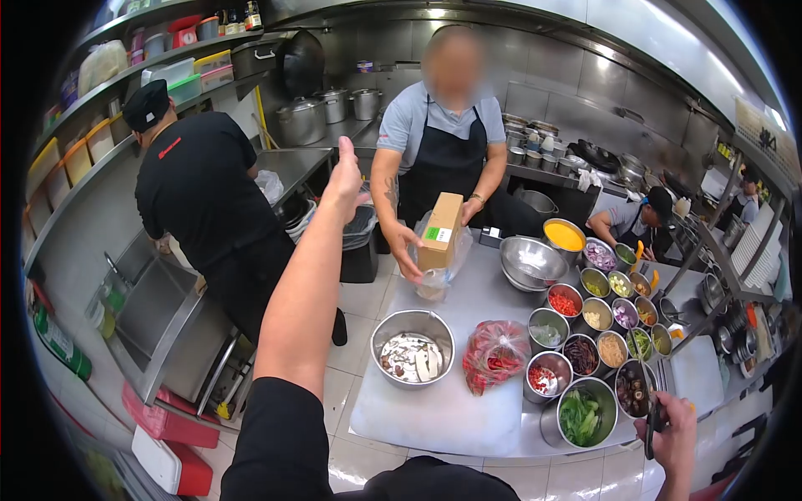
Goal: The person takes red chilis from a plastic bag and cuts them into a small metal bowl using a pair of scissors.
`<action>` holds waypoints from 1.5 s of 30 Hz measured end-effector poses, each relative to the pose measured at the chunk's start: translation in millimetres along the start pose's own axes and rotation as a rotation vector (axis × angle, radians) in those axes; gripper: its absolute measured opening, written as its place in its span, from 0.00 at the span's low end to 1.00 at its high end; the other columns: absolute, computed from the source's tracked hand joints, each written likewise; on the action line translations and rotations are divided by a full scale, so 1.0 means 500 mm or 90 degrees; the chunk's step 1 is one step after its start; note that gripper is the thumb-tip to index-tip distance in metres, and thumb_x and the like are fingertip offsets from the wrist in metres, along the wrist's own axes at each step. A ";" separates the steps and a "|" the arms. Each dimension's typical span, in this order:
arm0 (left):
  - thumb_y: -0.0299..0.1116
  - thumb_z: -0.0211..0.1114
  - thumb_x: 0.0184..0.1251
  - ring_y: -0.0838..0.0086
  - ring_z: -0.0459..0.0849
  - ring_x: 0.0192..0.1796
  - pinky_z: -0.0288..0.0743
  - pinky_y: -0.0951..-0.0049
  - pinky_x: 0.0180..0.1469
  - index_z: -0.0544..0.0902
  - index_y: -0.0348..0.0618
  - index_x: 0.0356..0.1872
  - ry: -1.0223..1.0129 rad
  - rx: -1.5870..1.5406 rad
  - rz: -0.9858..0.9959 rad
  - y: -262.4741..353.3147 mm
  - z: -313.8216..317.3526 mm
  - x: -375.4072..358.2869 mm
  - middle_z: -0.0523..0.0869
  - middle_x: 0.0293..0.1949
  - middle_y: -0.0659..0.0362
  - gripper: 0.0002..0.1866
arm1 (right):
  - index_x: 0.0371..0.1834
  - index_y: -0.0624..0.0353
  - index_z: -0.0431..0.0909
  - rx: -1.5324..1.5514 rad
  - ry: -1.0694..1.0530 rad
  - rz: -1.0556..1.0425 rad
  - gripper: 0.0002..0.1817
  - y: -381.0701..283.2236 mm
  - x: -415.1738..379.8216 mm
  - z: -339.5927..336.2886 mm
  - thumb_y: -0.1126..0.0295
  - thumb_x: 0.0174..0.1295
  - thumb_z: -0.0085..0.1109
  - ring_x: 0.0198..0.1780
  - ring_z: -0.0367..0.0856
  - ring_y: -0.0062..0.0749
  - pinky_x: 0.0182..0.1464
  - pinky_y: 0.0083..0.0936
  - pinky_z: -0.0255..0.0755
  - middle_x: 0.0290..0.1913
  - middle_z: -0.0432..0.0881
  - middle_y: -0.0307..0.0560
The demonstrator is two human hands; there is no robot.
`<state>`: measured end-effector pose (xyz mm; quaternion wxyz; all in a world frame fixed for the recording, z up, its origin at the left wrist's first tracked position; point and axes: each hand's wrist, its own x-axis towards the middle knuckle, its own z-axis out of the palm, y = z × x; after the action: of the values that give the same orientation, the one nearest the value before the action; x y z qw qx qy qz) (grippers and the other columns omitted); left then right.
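My left hand [344, 179] is raised at the end of my outstretched arm, fingers extended, with nothing in it. My right hand [673, 438] grips a black-handled utensil [656, 417], whose exact kind I cannot make out. Close to it stand a steel pot of dark mushrooms [632, 391] and a pot of green leaves [580, 416]. Across the table a person in a dark apron holds a cardboard box [440, 232] and a clear plastic bag [434, 284]. A steel bowl with pale strips and small brown pieces [411, 351] sits on the white board.
A bag of red chillies [496, 355] lies mid-table. Several steel pots of cut ingredients, including red pieces [565, 301], line the right side, with an empty steel bowl [535, 262] behind. Another person in black [205, 179] bends by the sink [154, 326] on the left.
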<state>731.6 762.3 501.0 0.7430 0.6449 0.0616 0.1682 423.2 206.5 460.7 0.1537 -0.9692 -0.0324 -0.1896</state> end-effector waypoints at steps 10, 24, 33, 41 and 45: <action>0.62 0.52 0.72 0.49 0.71 0.68 0.70 0.53 0.64 0.54 0.39 0.75 0.003 0.141 -0.003 0.061 -0.064 -0.021 0.60 0.73 0.39 0.44 | 0.45 0.56 0.80 -0.061 -0.012 -0.051 0.28 -0.024 0.028 0.007 0.67 0.36 0.78 0.33 0.74 0.43 0.41 0.36 0.67 0.30 0.82 0.41; 0.48 0.60 0.73 0.71 0.85 0.47 0.80 0.70 0.45 0.78 0.41 0.61 -0.259 0.554 -0.010 0.099 -0.076 -0.136 0.84 0.53 0.55 0.25 | 0.43 0.55 0.80 0.009 -0.073 -0.113 0.24 -0.038 0.073 0.040 0.65 0.41 0.77 0.29 0.80 0.37 0.42 0.30 0.68 0.26 0.83 0.39; 0.43 0.61 0.72 0.74 0.84 0.45 0.78 0.73 0.48 0.77 0.39 0.63 -0.326 0.606 0.050 0.142 -0.053 -0.194 0.86 0.48 0.55 0.24 | 0.42 0.56 0.81 0.014 -0.078 -0.130 0.24 -0.047 0.075 0.050 0.61 0.42 0.78 0.28 0.80 0.39 0.38 0.32 0.70 0.25 0.81 0.41; 0.44 0.64 0.66 0.56 0.87 0.41 0.80 0.60 0.44 0.83 0.41 0.41 -0.487 0.848 0.606 0.011 0.080 -0.323 0.86 0.36 0.52 0.16 | 0.43 0.55 0.81 0.055 -0.092 -0.059 0.23 -0.062 0.062 0.054 0.61 0.43 0.78 0.28 0.78 0.37 0.43 0.30 0.68 0.26 0.82 0.40; 0.40 0.63 0.62 0.65 0.85 0.36 0.77 0.64 0.40 0.80 0.43 0.33 -0.564 0.812 0.856 -0.053 0.160 -0.375 0.83 0.30 0.57 0.11 | 0.41 0.55 0.82 0.064 -0.081 -0.064 0.23 -0.104 0.058 0.052 0.62 0.42 0.78 0.28 0.77 0.36 0.42 0.30 0.68 0.25 0.81 0.40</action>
<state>585.6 622.4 464.2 -0.0299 0.8251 -0.5141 0.2323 453.3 264.1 463.5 0.1897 -0.9676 -0.1003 -0.1332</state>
